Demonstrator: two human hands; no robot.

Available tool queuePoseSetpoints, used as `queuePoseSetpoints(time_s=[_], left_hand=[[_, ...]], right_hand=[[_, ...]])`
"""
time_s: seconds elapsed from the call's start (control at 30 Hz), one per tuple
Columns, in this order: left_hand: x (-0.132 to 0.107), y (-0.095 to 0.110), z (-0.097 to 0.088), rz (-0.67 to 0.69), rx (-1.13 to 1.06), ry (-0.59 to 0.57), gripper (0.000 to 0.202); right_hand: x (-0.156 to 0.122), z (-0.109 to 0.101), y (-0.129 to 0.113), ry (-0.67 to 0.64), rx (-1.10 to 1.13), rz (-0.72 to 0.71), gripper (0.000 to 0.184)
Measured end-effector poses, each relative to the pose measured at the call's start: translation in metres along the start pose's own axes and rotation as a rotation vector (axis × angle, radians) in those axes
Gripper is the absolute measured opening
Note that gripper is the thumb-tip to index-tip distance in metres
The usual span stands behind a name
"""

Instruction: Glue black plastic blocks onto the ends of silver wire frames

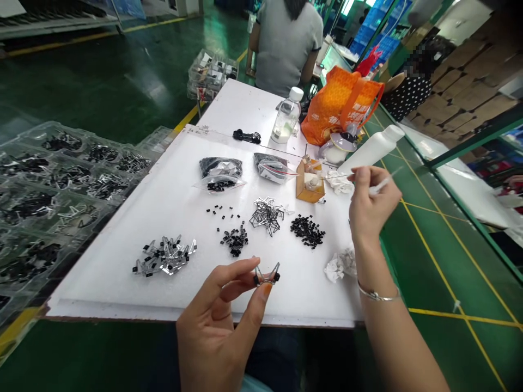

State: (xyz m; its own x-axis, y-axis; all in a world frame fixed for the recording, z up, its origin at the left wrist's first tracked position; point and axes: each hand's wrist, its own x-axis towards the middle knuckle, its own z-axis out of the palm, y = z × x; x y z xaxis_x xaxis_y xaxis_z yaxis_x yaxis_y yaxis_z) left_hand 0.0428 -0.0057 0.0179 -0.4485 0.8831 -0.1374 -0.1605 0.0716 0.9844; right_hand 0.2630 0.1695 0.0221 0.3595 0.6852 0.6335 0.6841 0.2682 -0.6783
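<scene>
Near the table's front edge, my left hand (229,310) pinches a small V-shaped metal piece with black ends (267,276) between thumb and fingertips. My right hand (371,201) is closed on a thin needle-like tool with a whitish handle (381,184). Its fine dark tip reaches left, close to a small wooden box (309,188) holding little bottles. Beyond my left hand lie a heap of bent metal pieces (266,215) and two heaps of small black parts, one left (235,241) and one right (308,231). Metal pieces with black ends (165,256) are heaped at left.
Zip bags (220,173), a clear bottle (287,117), a white bottle (373,148) and an orange bag (341,106) stand farther back. Crumpled tissue (340,265) lies near my right forearm. Clear compartment trays (61,190) flank the table's left. Two people sit beyond.
</scene>
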Motion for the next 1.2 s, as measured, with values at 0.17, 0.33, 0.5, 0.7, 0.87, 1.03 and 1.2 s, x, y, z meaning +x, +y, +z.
queuePoseSetpoints(time_s=[0.17,0.33,0.5,0.7,0.87,1.03,1.2], left_hand=[[0.000,0.002,-0.002,0.133,0.027,-0.007,0.027],[0.003,-0.001,-0.009,0.370,0.071,-0.112,0.043],[0.005,-0.004,-0.008,0.596,0.098,-0.204,0.052],[0.003,-0.001,-0.003,0.746,0.178,-0.226,0.047],[0.001,0.000,-0.002,0.780,0.217,-0.229,0.049],[0.001,0.000,-0.002,0.799,0.268,-0.256,0.051],[-0.002,0.001,-0.003,0.698,0.288,-0.250,0.051]], right_hand=[[0.009,0.014,0.004,-0.208,-0.010,-0.030,0.028],[-0.052,-0.016,-0.035,-0.537,0.427,0.259,0.035],[-0.114,-0.054,-0.078,-0.895,0.691,0.395,0.026],[-0.131,-0.059,-0.083,-0.774,0.729,0.447,0.017],[-0.136,-0.061,-0.084,-0.698,0.720,0.514,0.013],[-0.139,-0.060,-0.086,-0.659,0.732,0.560,0.011],[-0.141,-0.059,-0.085,-0.643,0.726,0.596,0.010]])
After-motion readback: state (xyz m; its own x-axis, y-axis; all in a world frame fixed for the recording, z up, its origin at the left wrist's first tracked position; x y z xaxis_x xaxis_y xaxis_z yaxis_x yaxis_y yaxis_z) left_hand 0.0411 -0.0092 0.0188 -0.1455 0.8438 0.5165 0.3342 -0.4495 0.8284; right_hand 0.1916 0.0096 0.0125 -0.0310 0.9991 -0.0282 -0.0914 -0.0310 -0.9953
